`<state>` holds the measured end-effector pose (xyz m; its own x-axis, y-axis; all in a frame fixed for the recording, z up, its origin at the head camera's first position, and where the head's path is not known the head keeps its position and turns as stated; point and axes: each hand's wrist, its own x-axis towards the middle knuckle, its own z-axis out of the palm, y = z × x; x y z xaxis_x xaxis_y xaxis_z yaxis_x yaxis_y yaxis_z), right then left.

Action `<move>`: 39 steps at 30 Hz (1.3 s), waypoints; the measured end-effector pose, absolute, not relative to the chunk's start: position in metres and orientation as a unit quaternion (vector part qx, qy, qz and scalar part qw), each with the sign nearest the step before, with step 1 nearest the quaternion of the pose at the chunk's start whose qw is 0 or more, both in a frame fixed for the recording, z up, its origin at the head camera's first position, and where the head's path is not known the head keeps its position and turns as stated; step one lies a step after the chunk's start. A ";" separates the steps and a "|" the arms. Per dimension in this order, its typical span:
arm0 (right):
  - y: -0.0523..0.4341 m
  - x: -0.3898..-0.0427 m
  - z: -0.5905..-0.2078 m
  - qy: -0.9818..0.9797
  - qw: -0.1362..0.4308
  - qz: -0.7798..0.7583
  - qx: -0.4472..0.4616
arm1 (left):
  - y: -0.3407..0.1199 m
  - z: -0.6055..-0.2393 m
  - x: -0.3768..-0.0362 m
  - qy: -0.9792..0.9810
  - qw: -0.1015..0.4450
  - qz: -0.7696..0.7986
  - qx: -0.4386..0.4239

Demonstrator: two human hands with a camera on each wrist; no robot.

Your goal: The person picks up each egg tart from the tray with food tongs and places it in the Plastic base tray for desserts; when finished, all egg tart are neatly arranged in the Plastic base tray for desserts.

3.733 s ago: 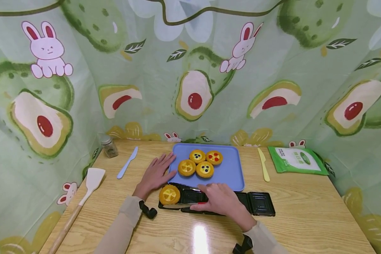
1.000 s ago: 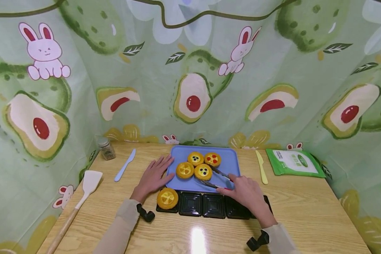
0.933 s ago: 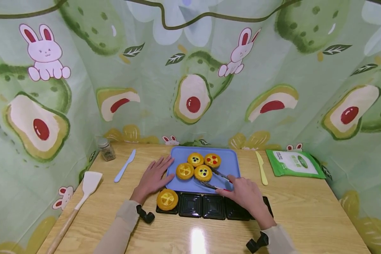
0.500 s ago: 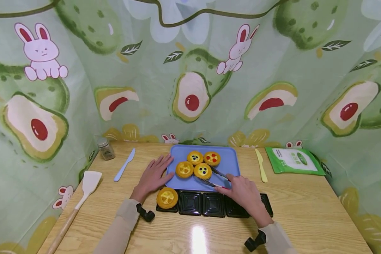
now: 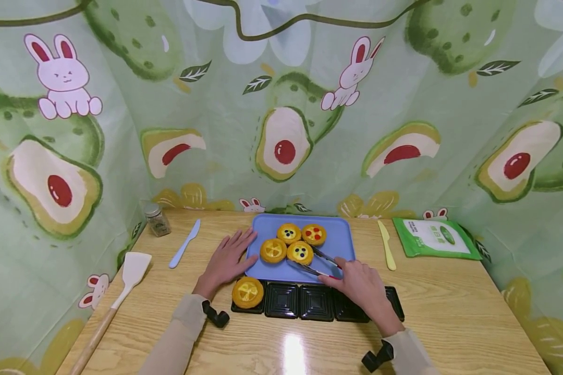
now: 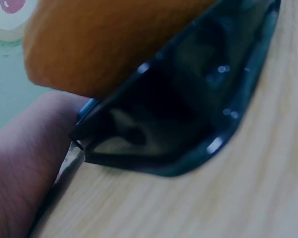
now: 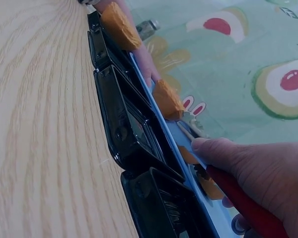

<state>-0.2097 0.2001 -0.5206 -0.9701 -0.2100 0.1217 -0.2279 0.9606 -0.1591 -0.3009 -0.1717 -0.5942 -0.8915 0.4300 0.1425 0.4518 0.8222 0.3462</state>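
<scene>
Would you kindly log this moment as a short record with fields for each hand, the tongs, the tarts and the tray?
Left hand: flat, at the blue tray's left edge
Right hand: grips tongs
Tongs: tips around the blue-dotted tart
Blue tray: four tarts
Black cups: one tart in the leftmost

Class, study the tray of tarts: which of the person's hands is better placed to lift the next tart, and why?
Probably the right hand: it grips the tongs, whose open tips flank the blue-dotted tart on the blue tray. The left hand lies flat against the tray's left edge, holding nothing.
</scene>
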 end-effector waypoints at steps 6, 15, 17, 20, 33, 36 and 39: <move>0.202 -0.208 -0.521 -0.989 0.057 0.084 0.109 | -0.170 -0.594 -0.301 -0.954 0.028 -0.188 -0.232; 0.204 -0.208 -0.522 -0.988 0.054 0.096 0.110 | -0.169 -0.594 -0.299 -0.950 0.038 -0.196 -0.241; 0.206 -0.208 -0.521 -0.987 0.057 0.095 0.115 | -0.169 -0.593 -0.299 -0.950 0.038 -0.198 -0.241; 0.208 -0.208 -0.520 -0.986 0.064 0.091 0.121 | -0.169 -0.593 -0.299 -0.950 0.035 -0.196 -0.241; 0.209 -0.201 -0.498 -0.980 0.117 0.065 0.145 | -0.169 -0.592 -0.301 -0.949 0.038 -0.196 -0.245; 0.207 -0.198 -0.493 -0.977 0.128 0.067 0.155 | -0.171 -0.591 -0.300 -0.949 0.040 -0.196 -0.244; 0.207 -0.195 -0.488 -0.974 0.136 0.073 0.169 | -0.172 -0.591 -0.299 -0.950 0.038 -0.193 -0.242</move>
<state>-0.1948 0.2068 -0.4885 -0.9060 -0.3095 0.2888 -0.3490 0.9322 -0.0957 -0.2993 -0.1716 -0.5906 -0.8802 0.4451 0.1648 0.4741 0.8086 0.3483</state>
